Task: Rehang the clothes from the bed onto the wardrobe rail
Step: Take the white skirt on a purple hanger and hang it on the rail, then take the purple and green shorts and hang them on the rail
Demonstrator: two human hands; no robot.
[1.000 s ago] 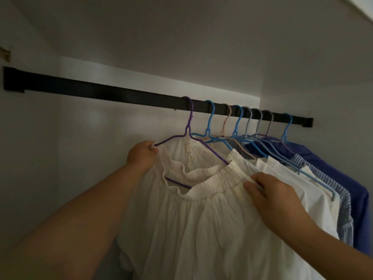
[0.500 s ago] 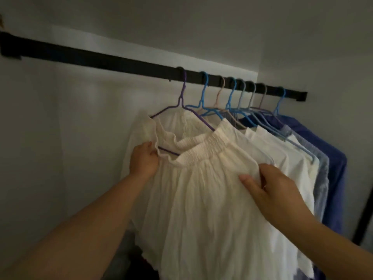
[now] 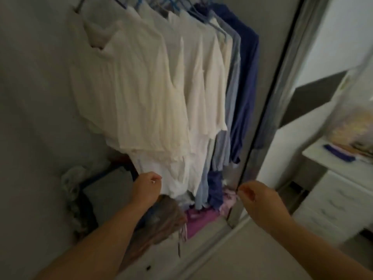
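Note:
The cream gathered garment (image 3: 145, 93) hangs at the left end of a row of clothes in the wardrobe. Right of it hang white shirts (image 3: 199, 77), a blue striped shirt (image 3: 232, 87) and a dark blue shirt (image 3: 246, 77). Blue hangers (image 3: 173, 7) show at the top edge; the rail is out of view. My left hand (image 3: 147, 186) is curled low in front of the white hem, and I cannot tell if it touches the cloth. Loosely curled and holding nothing, my right hand (image 3: 256, 199) is in front of the door frame.
On the wardrobe floor lie a brown garment (image 3: 161, 219), pink cloth (image 3: 197, 219) and a grey box (image 3: 107, 195). A sliding door frame (image 3: 268, 110) stands at the right. Beyond it is a white drawer unit (image 3: 327, 199) with a bag (image 3: 353, 128) on top.
Both hands have let go of the cream garment and dropped to hem height. My view has tilted down and right, so the rail has left the frame.

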